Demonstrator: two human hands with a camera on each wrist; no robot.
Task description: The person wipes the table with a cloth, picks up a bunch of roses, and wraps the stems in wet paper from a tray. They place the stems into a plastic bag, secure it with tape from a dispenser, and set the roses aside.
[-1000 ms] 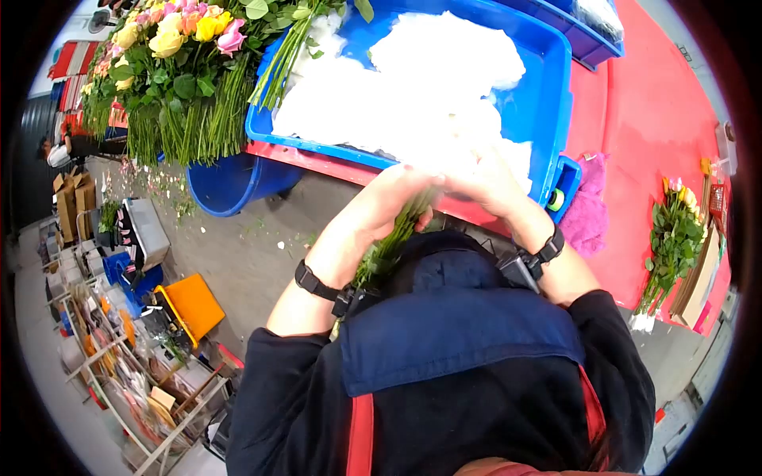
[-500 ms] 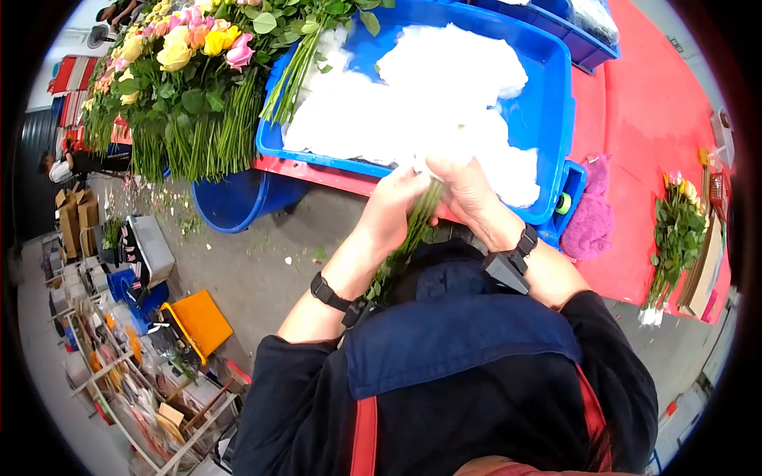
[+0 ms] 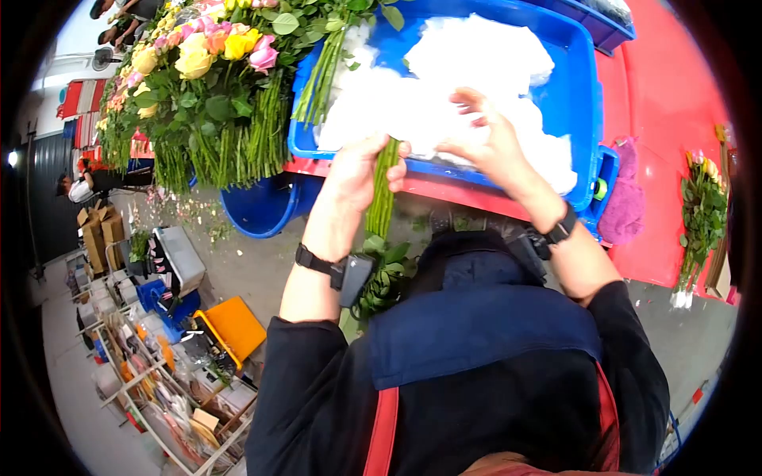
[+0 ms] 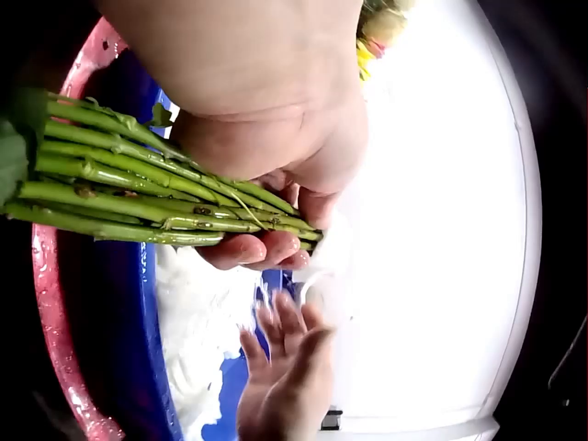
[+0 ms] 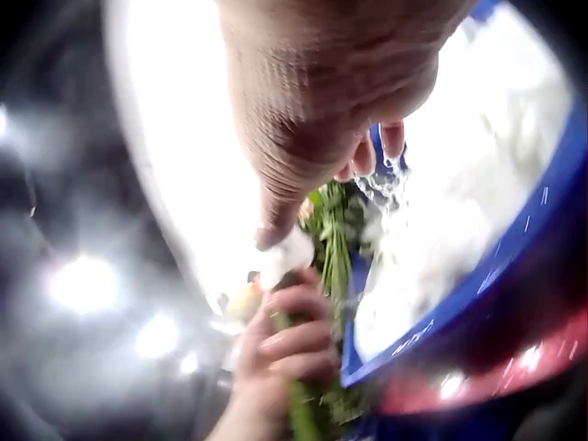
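My left hand [image 3: 353,174] grips a bunch of green stems [image 3: 382,190] near their cut ends, at the front edge of a blue tray [image 3: 571,79]. The bunch's leaves [image 3: 389,274] hang down toward my body, and its flower heads are hidden. To the right, my right hand [image 3: 500,151] is raised over the tray with fingers spread. Water drips from its fingers [image 5: 392,142] in the right wrist view. White, wet, fluffy material [image 3: 484,51] fills much of the tray. A white clump [image 5: 289,262] shows right above my left hand, overlapping the right thumb.
Many roses [image 3: 194,59] with long stems are heaped at the tray's left. A blue bin [image 3: 258,210] stands on the floor below them. On the red table [image 3: 663,119] lie a pink cloth [image 3: 623,198] and another rose bunch [image 3: 702,214] with white-wrapped stem ends.
Both hands were together at the stem ends. My right hand has since moved away, right and up over the tray, its fingers spreading. The left hand still holds the stems, now more upright in view.
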